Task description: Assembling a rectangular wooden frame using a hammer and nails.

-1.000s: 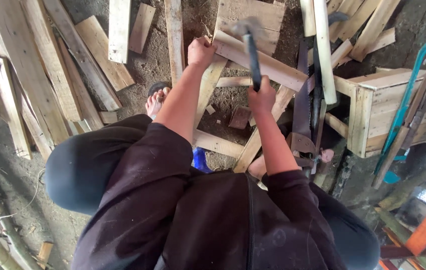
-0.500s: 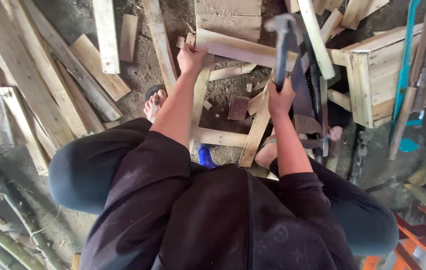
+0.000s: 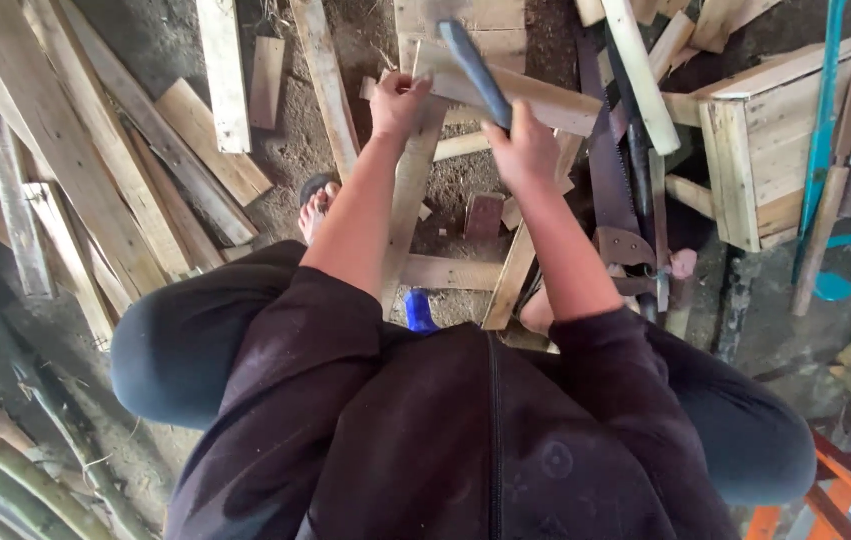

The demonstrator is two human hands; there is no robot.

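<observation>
Here, well out to the left of your hands, loose planks (image 3: 96,170) lie scattered on the dirt floor (image 3: 296,150), none of them worked into anything. Your left hand (image 3: 398,100) is closed around the top of an upright slat (image 3: 408,215), pinching it against the cross board (image 3: 521,95) that runs just beyond both hands. Your right hand (image 3: 524,150) is wrapped tight around a hammer handle (image 3: 476,72), raised and tilted over that cross board; the head is out of sight at the top, so you cannot tell whether it has met the wood. A second slat (image 3: 516,270) leans below the right hand, and a lower rail (image 3: 451,272) crosses between the two slats, so the frame looks partly assembled. Whether a nail sits at the joint under your left hand is too small to tell; that joint seems the one in hand. Just right of your right hand lies a handsaw (image 3: 614,190), and farther right stands a finished-looking wooden crate (image 3: 776,150).
</observation>
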